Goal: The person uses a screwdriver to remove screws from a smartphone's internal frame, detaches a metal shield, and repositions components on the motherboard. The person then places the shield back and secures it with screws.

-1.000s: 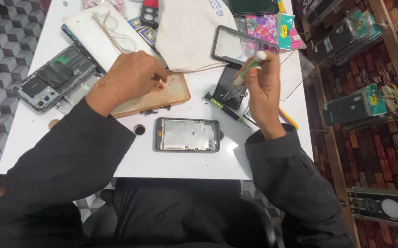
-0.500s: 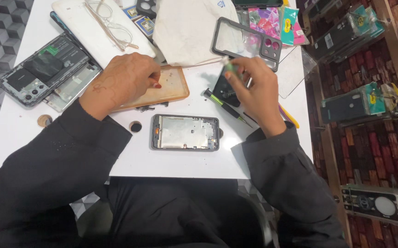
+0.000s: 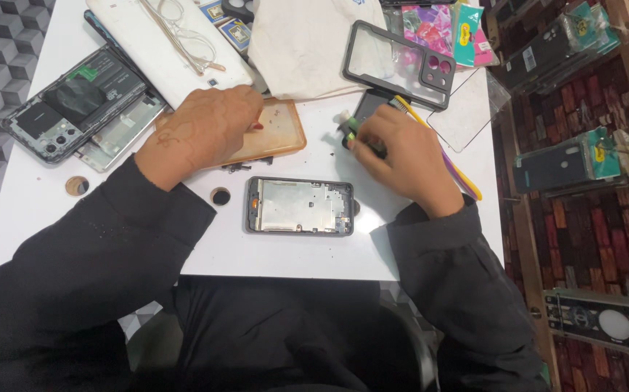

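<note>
Resting on the orange phone case (image 3: 274, 131), the left hand (image 3: 202, 131) lies flat, its fingers loosely curled and holding nothing, as half a second ago. The right hand (image 3: 401, 156) has come down to the white worktop (image 3: 38, 210); its fingers are closed around a small green tool (image 3: 349, 129), which was raised higher a second ago. Between both hands lies the open phone frame (image 3: 300, 207), untouched. So the work now moves to the dark part (image 3: 369, 105) under the tool.

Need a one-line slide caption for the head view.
Left hand rests on an orange phone case; right hand grips a small tool above a bare phone frame.
</note>
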Tool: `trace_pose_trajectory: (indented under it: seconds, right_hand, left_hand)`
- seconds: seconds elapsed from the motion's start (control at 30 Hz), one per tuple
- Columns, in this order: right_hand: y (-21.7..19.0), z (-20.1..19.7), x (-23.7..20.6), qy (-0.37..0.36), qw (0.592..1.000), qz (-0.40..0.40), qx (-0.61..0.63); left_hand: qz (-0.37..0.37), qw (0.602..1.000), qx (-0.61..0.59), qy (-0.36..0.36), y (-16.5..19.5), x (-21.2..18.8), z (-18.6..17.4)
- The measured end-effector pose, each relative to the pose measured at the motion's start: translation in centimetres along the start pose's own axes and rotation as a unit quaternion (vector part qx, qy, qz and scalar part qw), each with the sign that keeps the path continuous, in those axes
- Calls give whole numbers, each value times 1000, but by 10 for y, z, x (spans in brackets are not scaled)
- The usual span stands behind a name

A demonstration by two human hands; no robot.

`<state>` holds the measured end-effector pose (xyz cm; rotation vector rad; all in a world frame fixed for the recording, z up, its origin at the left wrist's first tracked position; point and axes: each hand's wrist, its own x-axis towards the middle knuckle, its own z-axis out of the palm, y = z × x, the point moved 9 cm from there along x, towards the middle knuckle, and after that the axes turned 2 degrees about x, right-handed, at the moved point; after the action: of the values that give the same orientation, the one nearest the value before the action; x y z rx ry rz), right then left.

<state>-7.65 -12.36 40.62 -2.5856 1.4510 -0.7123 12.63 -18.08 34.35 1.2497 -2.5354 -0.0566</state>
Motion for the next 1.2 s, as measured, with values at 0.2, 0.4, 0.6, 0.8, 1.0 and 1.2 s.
trace_pose_trajectory:
  seconds: [0.2,0.4,0.6,0.8,1.0,1.2]
  right_hand:
    - [21,-12,-7,148,984,-6,94]
    - [64,4,-12,187,882,110,419]
    - [61,-1,-15,225,884,54,407]
    - [55,-3,-15,228,918,65,320]
    - [43,3,-14,208,930,82,291]
    - [24,4,-10,185,962,58,191]
  left_hand:
    - [7,999,-30,38,-2,-4,-20]
    - [2,999,-34,28,0,-3,-20]
    - [17,999,-22,46,6,-5,-21]
    - [23,999,11,40,6,-3,-10]
    - [44,995,65,68,10,-4,-2]
    - [29,992,122,28,13,-6,7]
